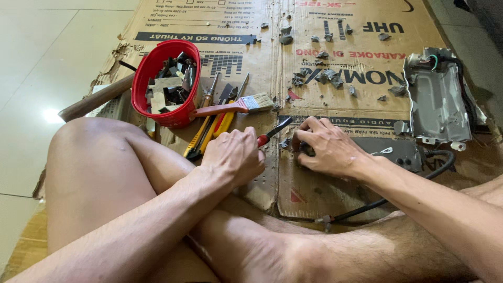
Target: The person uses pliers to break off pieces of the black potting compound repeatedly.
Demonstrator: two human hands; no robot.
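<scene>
A small dark metal part (306, 150) lies on the flattened brown cardboard sheet (335, 188) just in front of the person's crossed legs. The right hand (327, 147) presses down on it with fingers curled over it, so most of the part is hidden; the grip looks meant to pin it flat against the cardboard. The left hand (234, 155) is closed in a fist around the red handle of a pair of pliers (272, 132), whose dark tip points toward the part and ends just beside the right fingers, well placed to bite at what that hand steadies.

Just right of the hands sits a grey metal block (399, 152) with a black cable (419, 181) running from it, curving back toward the legs. Beyond it lies a bent silvery sheet-metal casing (437, 102) with wires at its top corner.

Scattered small grey metal scraps (322, 76) dot the cardboard further out, apart from the work spot, as if kept out of the way there.

To the left, a red plastic basket (157, 65) holds more metal bits, near the left hand. Against it rest a flat paintbrush with a reddish handle (238, 106), a yellow-handled tool (209, 133) and a screwdriver (209, 94), all in easy reach. A wooden handle (97, 98) pokes out behind the basket onto the pale tiled floor (42, 52). The cardboard appears to shield that floor from the sharp scraps.
</scene>
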